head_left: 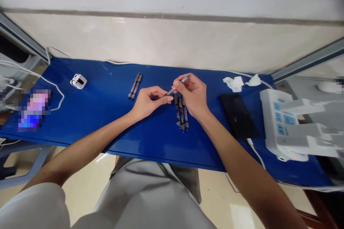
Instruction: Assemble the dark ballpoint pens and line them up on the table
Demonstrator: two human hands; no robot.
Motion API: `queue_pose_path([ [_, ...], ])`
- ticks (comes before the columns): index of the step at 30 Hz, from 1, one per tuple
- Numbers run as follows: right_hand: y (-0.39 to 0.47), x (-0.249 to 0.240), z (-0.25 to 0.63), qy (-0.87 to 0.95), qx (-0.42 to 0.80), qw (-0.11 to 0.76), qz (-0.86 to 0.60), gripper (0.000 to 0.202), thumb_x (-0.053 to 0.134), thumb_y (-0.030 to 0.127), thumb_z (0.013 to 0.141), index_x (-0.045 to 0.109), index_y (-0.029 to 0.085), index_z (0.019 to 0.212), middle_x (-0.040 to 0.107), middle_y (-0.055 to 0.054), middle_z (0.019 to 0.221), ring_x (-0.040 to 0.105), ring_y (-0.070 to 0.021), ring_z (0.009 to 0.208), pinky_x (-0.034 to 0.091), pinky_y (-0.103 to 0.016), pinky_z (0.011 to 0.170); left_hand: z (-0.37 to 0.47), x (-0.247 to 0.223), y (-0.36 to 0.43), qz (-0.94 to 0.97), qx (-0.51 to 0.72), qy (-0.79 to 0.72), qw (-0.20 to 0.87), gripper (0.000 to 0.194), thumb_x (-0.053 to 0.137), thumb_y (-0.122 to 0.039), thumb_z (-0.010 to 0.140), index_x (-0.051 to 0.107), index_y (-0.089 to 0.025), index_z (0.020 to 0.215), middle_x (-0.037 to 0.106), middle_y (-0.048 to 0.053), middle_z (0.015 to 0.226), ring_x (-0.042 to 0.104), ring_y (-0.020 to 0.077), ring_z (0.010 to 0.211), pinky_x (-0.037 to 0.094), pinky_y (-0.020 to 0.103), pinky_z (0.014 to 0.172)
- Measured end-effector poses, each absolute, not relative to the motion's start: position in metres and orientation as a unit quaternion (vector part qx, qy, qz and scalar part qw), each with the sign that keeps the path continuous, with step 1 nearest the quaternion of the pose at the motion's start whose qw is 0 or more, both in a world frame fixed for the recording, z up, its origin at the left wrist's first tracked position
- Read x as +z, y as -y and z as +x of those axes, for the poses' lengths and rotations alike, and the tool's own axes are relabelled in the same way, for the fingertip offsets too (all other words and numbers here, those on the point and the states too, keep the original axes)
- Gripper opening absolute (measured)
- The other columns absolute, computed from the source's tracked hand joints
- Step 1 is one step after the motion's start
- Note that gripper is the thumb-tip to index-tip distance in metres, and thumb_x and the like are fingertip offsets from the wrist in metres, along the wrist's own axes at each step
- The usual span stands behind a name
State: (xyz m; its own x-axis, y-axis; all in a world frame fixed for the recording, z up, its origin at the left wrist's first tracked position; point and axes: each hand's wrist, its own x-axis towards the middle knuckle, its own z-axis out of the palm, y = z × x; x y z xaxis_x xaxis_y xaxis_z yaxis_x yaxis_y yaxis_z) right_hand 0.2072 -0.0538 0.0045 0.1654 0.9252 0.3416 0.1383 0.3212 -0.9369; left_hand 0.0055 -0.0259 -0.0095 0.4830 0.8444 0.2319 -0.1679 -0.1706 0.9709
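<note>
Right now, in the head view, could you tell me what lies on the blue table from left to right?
White timer → pair of pens → left hand → pen held in both hands → right hand → black phone → white power strip.

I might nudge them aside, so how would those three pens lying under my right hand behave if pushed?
The three pens look slim, round and stiff, so they would likely roll or fan apart. The glossy blue table probably gives little grip. They seem light.

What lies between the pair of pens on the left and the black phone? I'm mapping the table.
Head view: both hands holding one pen, above a pen cluster.
</note>
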Motion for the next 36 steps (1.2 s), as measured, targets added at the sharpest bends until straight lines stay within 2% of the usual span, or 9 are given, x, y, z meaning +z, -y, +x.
queue_pose_path([
  [3,0.057,0.013,0.204,0.557,0.377,0.591,-0.445,0.054,0.074,0.082,0.099,0.074,0.032,0.12,0.08,-0.006,0.106,0.081,-0.0277,0.103,0.07,-0.048,0.094,0.005,-0.006,0.024,0.6,0.426,-0.27,0.621,0.04,0.097,-0.054,0.086,0.083,-0.018,0.096,0.086,0.007,0.087,0.079,0.0171,0.074,0.064,0.032,0.078],
  [5,0.059,0.016,0.202,0.553,0.41,0.588,-0.424,0.06,0.073,0.083,0.098,0.072,0.032,0.129,0.082,-0.008,0.111,0.082,-0.0301,0.108,0.07,-0.051,0.095,0.005,-0.004,0.023,0.585,0.418,-0.267,0.642,0.043,0.097,-0.056,0.086,0.083,-0.017,0.097,0.086,0.008,0.088,0.08,0.0177,0.076,0.066,0.034,0.08],
  [8,0.057,0.013,0.202,0.54,0.416,0.598,-0.421,0.054,0.085,0.078,0.092,0.071,0.031,0.115,0.08,-0.005,0.103,0.083,-0.03,0.103,0.071,-0.051,0.093,0.007,-0.004,0.025,0.582,0.421,-0.262,0.644,0.041,0.099,-0.054,0.083,0.083,-0.018,0.095,0.086,0.007,0.089,0.08,0.0181,0.077,0.066,0.034,0.08],
  [11,0.054,0.006,0.203,0.525,0.384,0.62,-0.439,0.052,0.094,0.071,0.086,0.065,0.031,0.102,0.073,0.0,0.091,0.082,-0.0254,0.091,0.072,-0.045,0.088,0.009,-0.006,0.029,0.585,0.432,-0.26,0.635,0.038,0.102,-0.048,0.081,0.083,-0.018,0.092,0.086,0.006,0.086,0.079,0.017,0.074,0.066,0.032,0.078],
  [13,0.055,0.006,0.203,0.532,0.375,0.618,-0.441,0.051,0.092,0.072,0.088,0.068,0.032,0.109,0.073,0.0,0.094,0.081,-0.0246,0.091,0.072,-0.044,0.087,0.009,-0.006,0.031,0.586,0.43,-0.256,0.637,0.037,0.102,-0.047,0.081,0.082,-0.018,0.092,0.086,0.006,0.086,0.079,0.0167,0.074,0.066,0.032,0.077],
  [17,0.059,0.015,0.201,0.567,0.4,0.582,-0.423,0.055,0.075,0.08,0.099,0.072,0.033,0.128,0.08,-0.008,0.117,0.082,-0.0302,0.112,0.072,-0.05,0.093,0.008,-0.002,0.029,0.576,0.426,-0.261,0.647,0.038,0.099,-0.05,0.084,0.082,-0.018,0.093,0.086,0.007,0.087,0.08,0.0172,0.075,0.067,0.033,0.078],
  [23,0.059,0.01,0.2,0.52,0.41,0.62,-0.42,0.044,0.093,0.066,0.09,0.073,0.029,0.103,0.08,-0.003,0.098,0.084,-0.0258,0.092,0.073,-0.045,0.087,0.008,-0.004,0.031,0.586,0.41,-0.244,0.655,0.039,0.1,-0.05,0.083,0.08,-0.017,0.091,0.086,0.007,0.086,0.081,0.0182,0.075,0.067,0.033,0.077],
  [30,0.06,0.007,0.195,0.506,0.421,0.62,-0.426,0.041,0.096,0.061,0.088,0.08,0.028,0.107,0.078,-0.001,0.09,0.079,-0.02,0.082,0.071,-0.035,0.078,0.009,-0.006,0.037,0.606,0.398,-0.247,0.643,0.036,0.099,-0.047,0.085,0.08,-0.017,0.091,0.087,0.008,0.088,0.082,0.0192,0.078,0.066,0.033,0.081],
  [36,0.056,0.014,0.197,0.458,0.459,0.652,-0.394,0.046,0.095,0.065,0.088,0.069,0.028,0.096,0.072,0.001,0.091,0.074,-0.0173,0.08,0.069,-0.034,0.081,0.006,0.002,0.035,0.658,0.42,-0.284,0.557,0.038,0.093,-0.055,0.09,0.085,-0.018,0.099,0.087,0.007,0.092,0.082,0.0207,0.082,0.064,0.034,0.082],
])
